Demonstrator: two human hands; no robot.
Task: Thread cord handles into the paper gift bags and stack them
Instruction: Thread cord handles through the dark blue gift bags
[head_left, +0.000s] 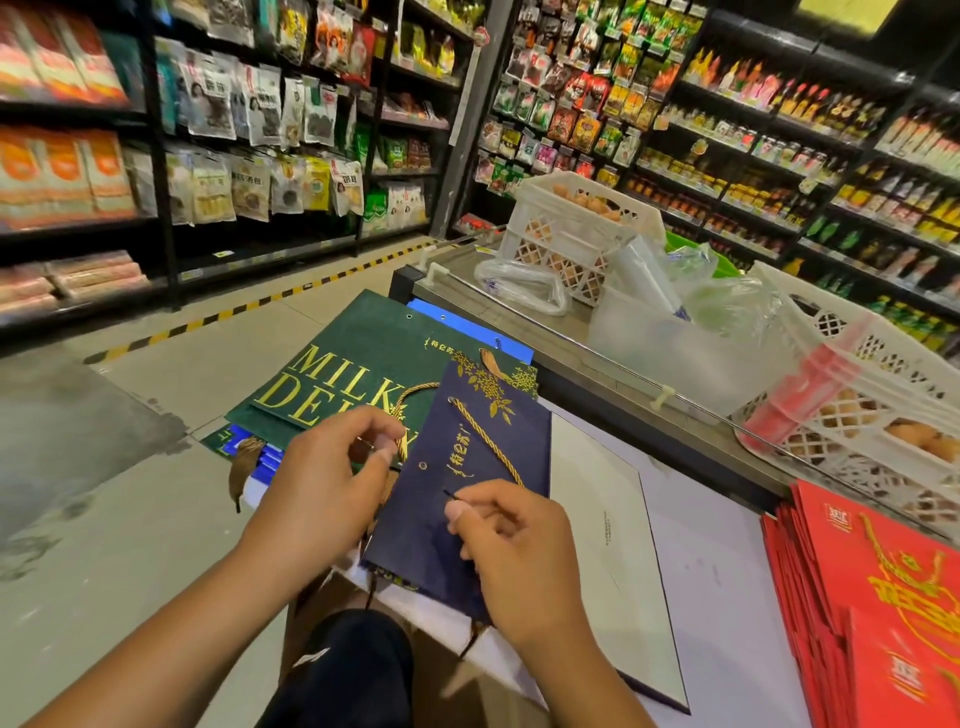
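Right hand pinches the cord tip on the navy bag; left hand, at nine o'clock, seemingly pinches its tassel end.

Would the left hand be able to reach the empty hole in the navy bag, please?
Probably yes. The hole lies uncovered on the navy bag, just beside the left hand, with nothing between them. That hand does pinch the gold cord, as does the right hand.
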